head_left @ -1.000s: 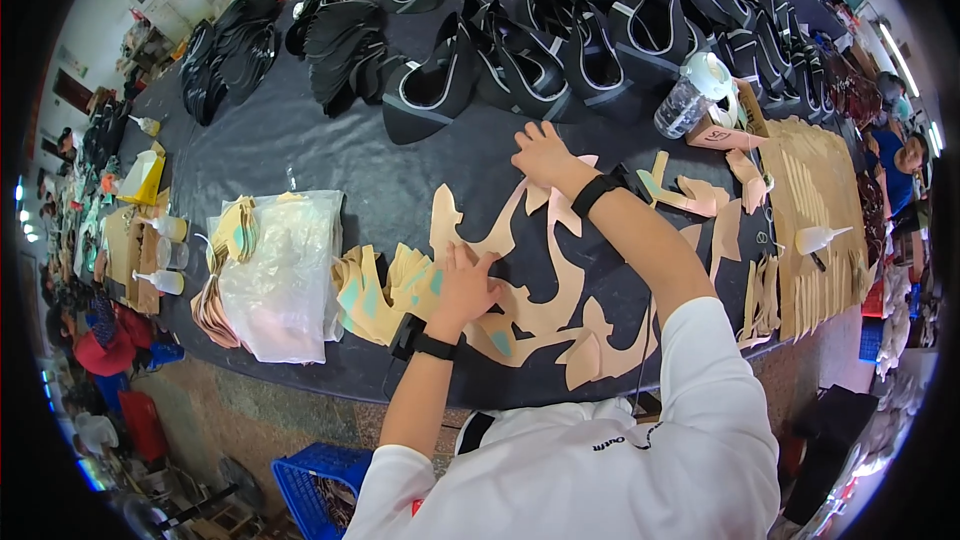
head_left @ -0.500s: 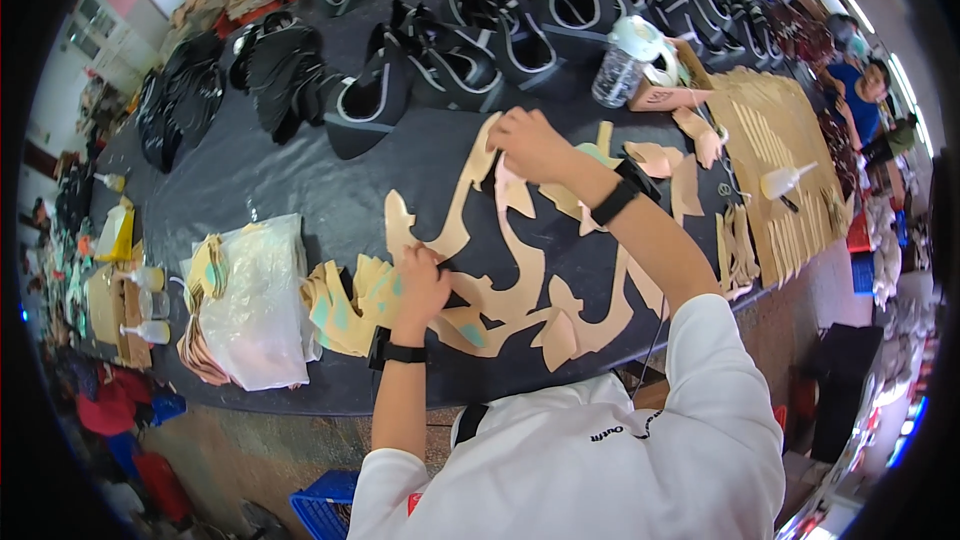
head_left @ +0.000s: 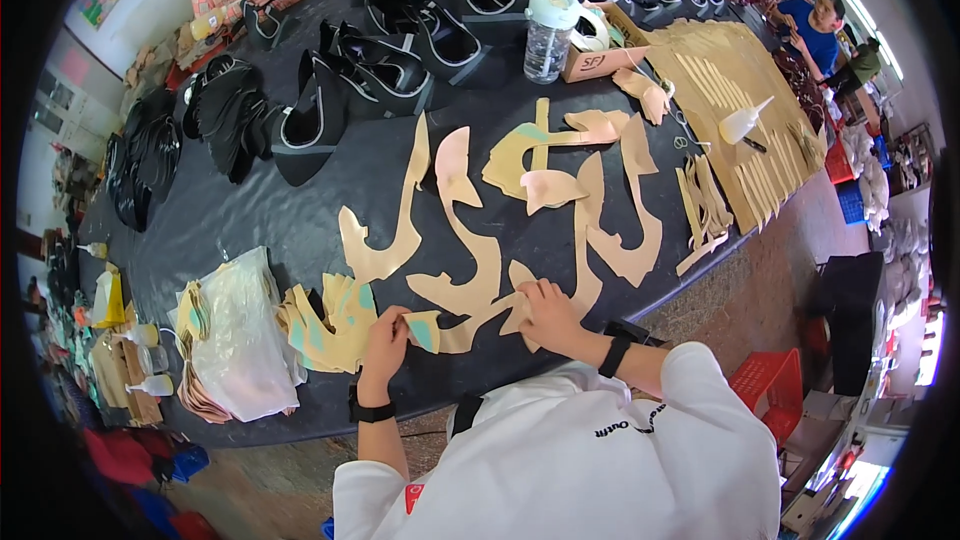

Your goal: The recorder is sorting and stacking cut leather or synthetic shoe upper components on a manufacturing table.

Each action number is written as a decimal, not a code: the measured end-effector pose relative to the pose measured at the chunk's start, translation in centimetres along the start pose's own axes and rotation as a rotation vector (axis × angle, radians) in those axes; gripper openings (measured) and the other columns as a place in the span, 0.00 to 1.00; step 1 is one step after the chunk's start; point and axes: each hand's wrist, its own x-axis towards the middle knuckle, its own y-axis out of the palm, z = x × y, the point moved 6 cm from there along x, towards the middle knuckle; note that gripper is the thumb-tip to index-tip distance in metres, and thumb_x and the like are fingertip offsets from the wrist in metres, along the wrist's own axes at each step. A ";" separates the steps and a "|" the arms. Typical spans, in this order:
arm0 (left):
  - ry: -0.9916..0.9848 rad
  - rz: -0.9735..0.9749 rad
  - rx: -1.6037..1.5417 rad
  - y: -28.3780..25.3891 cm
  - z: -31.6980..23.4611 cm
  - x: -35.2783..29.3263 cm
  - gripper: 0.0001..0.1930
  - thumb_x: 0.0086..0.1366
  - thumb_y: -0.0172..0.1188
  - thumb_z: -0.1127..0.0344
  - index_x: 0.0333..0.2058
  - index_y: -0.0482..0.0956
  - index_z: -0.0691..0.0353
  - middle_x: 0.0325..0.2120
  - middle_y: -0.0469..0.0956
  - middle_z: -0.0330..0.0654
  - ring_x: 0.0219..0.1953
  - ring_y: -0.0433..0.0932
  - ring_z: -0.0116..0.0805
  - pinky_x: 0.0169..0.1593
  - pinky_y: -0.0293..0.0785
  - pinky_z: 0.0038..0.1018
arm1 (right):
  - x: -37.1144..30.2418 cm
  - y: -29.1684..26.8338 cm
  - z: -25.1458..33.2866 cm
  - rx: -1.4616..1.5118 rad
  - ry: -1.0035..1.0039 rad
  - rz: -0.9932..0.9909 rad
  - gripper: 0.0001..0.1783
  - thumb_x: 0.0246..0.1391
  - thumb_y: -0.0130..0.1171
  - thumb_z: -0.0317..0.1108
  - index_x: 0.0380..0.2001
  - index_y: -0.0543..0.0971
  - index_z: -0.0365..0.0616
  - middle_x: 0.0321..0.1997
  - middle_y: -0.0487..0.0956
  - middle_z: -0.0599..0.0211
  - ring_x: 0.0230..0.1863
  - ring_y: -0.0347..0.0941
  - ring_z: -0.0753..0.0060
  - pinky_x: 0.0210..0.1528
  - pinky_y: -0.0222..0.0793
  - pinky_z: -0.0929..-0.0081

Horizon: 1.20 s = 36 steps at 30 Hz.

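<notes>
My left hand (head_left: 384, 348) is closed, its fingers curled at the teal-marked end of a curved beige shoe-upper piece (head_left: 458, 335) near the table's front edge. At the other end, my right hand (head_left: 551, 319) grips the piece with bent fingers. Just beyond my hands, several more curved pieces lie flat, among them one at the left (head_left: 378, 262), a pinkish one (head_left: 484, 258) and one at the right (head_left: 637, 258). Beside my left hand is a fanned pile of beige pieces with teal patches (head_left: 325, 335).
Black shoe uppers (head_left: 300, 130) crowd the far side. A clear bottle (head_left: 547, 45) stands by a cardboard box (head_left: 600, 62). On the brown board (head_left: 690, 50) at right are beige strips and a glue bottle (head_left: 742, 122). A plastic bag (head_left: 240, 340) lies left; another person works at the far left.
My right hand has come from the far piece back toward the front edge, onto the near piece. My left hand has moved slightly nearer me. The far pieces now lie flat, apart.
</notes>
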 end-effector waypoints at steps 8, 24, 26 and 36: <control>-0.175 -0.074 -0.326 0.6 0.1 -3.7 0.05 0.66 0.48 0.70 0.33 0.67 0.66 0.19 0.58 0.32 0.22 0.58 0.21 0.26 0.57 0.21 | -0.1 -1.2 -2.2 0.633 0.060 0.092 0.08 0.43 0.49 0.22 0.31 0.72 0.40 0.29 0.77 0.60 0.31 0.76 0.64 0.35 0.70 0.73; 0.022 -0.420 0.702 2.5 -2.7 -6.4 0.16 0.60 0.54 0.70 0.46 0.68 0.64 0.46 0.71 0.50 0.48 0.70 0.50 0.48 0.65 0.42 | -3.2 0.1 -1.9 0.441 -0.136 0.093 0.09 0.40 0.48 0.20 0.26 0.76 0.40 0.32 0.73 0.56 0.37 0.71 0.54 0.40 0.67 0.65; 0.024 -0.359 0.655 4.2 -2.4 -6.0 0.24 0.58 0.55 0.70 0.53 0.64 0.66 0.56 0.63 0.49 0.58 0.61 0.50 0.57 0.57 0.44 | -3.0 -0.3 -1.7 0.449 -0.139 0.080 0.08 0.41 0.49 0.21 0.26 0.76 0.41 0.31 0.72 0.57 0.36 0.71 0.55 0.39 0.67 0.65; 0.007 -0.379 0.769 6.1 0.2 -7.5 0.28 0.65 0.43 0.58 0.59 0.57 0.72 0.63 0.52 0.56 0.66 0.47 0.54 0.65 0.40 0.47 | -2.0 -1.0 -2.2 0.640 -0.011 0.098 0.05 0.42 0.57 0.24 0.27 0.73 0.40 0.28 0.74 0.61 0.32 0.74 0.64 0.35 0.69 0.71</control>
